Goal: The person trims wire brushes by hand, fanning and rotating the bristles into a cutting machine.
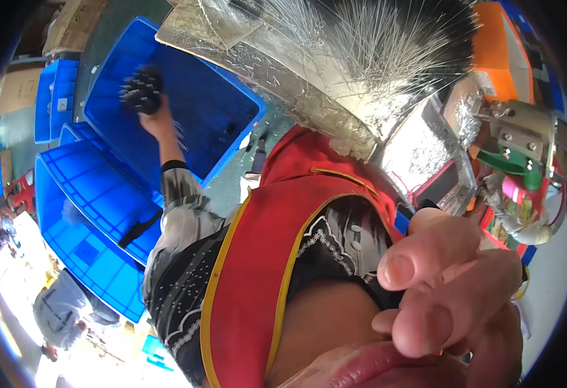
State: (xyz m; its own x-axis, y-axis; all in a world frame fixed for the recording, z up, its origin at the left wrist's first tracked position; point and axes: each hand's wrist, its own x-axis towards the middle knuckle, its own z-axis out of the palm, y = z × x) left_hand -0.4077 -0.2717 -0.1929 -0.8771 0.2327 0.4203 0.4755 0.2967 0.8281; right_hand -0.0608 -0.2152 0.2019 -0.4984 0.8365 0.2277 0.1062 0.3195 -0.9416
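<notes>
My left hand (158, 119) reaches out over a large blue bin (251, 103) on the left, its fingers closed around a black bundle with many pale tips (142, 90). What the bundle is made of is too small to tell. A few loose pale strands show beneath it. My right hand (458, 278) is raised very close to the camera at the lower right. Its fingers are bent and drawn together, with nothing visible in them. Part of the thumb is hidden behind the fingers.
A metal-topped bench (283, 77) holds a heap of thin, pale, wire-like strands (387, 39). Right of it are an orange box (500, 58) and a metal fixture (523, 132). More blue bins (92, 187) stand at the left. A person (60, 310) is at the lower left.
</notes>
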